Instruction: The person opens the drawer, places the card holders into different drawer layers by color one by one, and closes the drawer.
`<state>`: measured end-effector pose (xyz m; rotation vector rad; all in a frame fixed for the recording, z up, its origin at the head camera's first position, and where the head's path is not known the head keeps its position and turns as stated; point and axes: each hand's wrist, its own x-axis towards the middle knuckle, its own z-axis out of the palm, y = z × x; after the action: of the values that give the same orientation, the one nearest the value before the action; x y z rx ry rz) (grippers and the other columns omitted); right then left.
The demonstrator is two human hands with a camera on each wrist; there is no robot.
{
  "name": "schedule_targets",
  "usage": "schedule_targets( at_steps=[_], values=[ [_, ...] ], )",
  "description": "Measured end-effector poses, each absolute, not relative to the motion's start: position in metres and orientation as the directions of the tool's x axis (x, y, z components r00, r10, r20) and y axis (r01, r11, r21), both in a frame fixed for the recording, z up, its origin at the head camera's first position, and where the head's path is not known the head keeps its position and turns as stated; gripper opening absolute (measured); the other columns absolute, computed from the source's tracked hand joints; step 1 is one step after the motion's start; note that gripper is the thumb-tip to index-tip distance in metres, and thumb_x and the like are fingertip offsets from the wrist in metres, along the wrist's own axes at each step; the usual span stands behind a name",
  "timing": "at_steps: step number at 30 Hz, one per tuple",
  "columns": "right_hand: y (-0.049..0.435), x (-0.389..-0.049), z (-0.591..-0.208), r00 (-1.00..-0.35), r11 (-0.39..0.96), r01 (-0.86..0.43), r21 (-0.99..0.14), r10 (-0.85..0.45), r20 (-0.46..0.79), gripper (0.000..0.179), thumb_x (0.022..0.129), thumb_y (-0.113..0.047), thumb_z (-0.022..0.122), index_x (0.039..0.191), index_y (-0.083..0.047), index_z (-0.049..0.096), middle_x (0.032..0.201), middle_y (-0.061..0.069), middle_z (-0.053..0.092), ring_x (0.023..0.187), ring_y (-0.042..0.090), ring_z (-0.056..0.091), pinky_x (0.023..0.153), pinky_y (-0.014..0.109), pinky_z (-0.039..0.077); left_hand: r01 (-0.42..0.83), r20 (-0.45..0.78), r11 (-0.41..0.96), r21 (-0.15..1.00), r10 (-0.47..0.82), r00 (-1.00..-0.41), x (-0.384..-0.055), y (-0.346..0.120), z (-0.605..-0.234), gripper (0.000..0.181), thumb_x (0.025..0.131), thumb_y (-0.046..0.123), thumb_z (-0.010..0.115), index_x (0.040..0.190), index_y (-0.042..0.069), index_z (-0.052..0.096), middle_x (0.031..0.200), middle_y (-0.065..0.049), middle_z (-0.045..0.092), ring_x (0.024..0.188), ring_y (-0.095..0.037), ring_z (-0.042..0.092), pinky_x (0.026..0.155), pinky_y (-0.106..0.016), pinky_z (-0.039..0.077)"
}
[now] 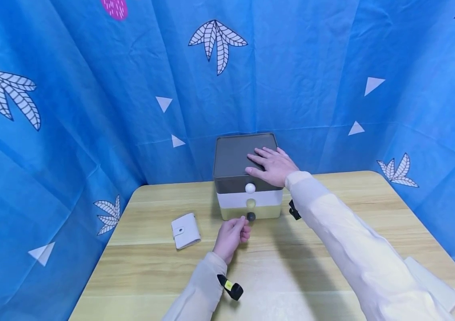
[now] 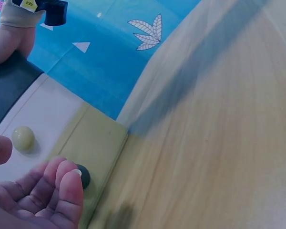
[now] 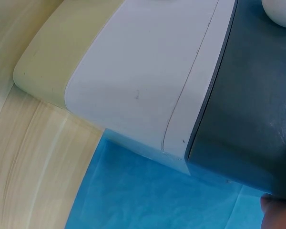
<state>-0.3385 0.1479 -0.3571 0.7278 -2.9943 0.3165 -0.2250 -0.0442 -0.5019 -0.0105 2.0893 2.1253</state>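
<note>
Drawers (image 1: 233, 198) — hands (image 1: 273, 168) (image 1: 230, 236) atop, in front

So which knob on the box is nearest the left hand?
The dark bottom knob, on the yellowish layer: it is beside the left hand, while the pale-yellow middle knob and white top knob sit higher.

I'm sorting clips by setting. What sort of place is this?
Probably a makeshift recording booth: blue printed curtains hang behind and on both sides of a wooden table bearing a small drawer unit, and two black wrist-worn devices are visible.
</note>
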Motion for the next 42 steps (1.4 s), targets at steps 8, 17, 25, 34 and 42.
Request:
schedule_targets(
  at_steps=[8,17,25,34,42],
  values=[
    [0.148,-0.339,-0.356,-0.888,0.868,-0.460,-0.187,-0.451,0.092,0.076,0.089,-0.077,0.023,0.151,-0.033,0.030,0.158,-0.002,0.023,0.146,0.022,0.014,0.116,0.049,0.002,-0.219,-0.215,-0.021,0.976,0.108,-0.971,-0.230,-0.043,-0.509,0.049,0.098,0.039,0.053,0.104,-0.009,0.060,0.079,-0.009,0.062,0.064,-0.014,0.059,0.062,-0.030,0.055],
    [0.147,-0.339,-0.356,-0.888,0.869,-0.460,-0.184,-0.450,0.098,0.075,0.090,-0.076,0.024,0.151,-0.033,0.030,0.158,-0.002,0.023,0.146,0.021,0.014,0.116,0.049,0.003,-0.263,-0.259,-0.052,0.963,0.076,-0.963,-0.239,-0.039,-0.512,0.066,0.093,0.053,0.054,0.105,-0.012,0.057,0.091,-0.018,0.061,0.067,-0.016,0.059,0.065,-0.029,0.056],
    [0.147,-0.338,-0.356,-0.889,0.869,-0.459,-0.184,-0.448,0.098,0.076,0.089,-0.076,0.023,0.151,-0.033,0.030,0.158,-0.002,0.024,0.146,0.022,0.014,0.116,0.049,0.002,-0.371,-0.349,-0.167,0.913,0.150,-0.925,-0.249,-0.036,-0.518,0.064,0.096,0.047,0.051,0.114,-0.014,0.054,0.095,-0.022,0.063,0.072,-0.022,0.064,0.070,-0.033,0.057],
    [0.148,-0.338,-0.357,-0.887,0.867,-0.463,-0.186,-0.450,0.108,0.077,0.089,-0.077,0.022,0.151,-0.032,0.031,0.157,-0.002,0.024,0.146,0.022,0.015,0.116,0.049,0.003,-0.459,-0.420,-0.257,0.851,0.194,-0.887,-0.257,-0.028,-0.519,0.057,0.099,0.039,0.049,0.121,-0.014,0.049,0.097,-0.025,0.061,0.087,-0.031,0.064,0.078,-0.037,0.056],
    [0.146,-0.338,-0.358,-0.886,0.864,-0.463,-0.197,-0.450,0.109,0.075,0.090,-0.076,0.025,0.151,-0.032,0.031,0.157,-0.001,0.024,0.146,0.022,0.014,0.116,0.049,0.002,-0.470,-0.439,-0.305,0.829,0.168,-0.883,-0.263,-0.021,-0.520,0.039,0.099,0.032,0.051,0.110,-0.006,0.054,0.104,-0.028,0.058,0.089,-0.031,0.061,0.080,-0.039,0.055]
  ],
)
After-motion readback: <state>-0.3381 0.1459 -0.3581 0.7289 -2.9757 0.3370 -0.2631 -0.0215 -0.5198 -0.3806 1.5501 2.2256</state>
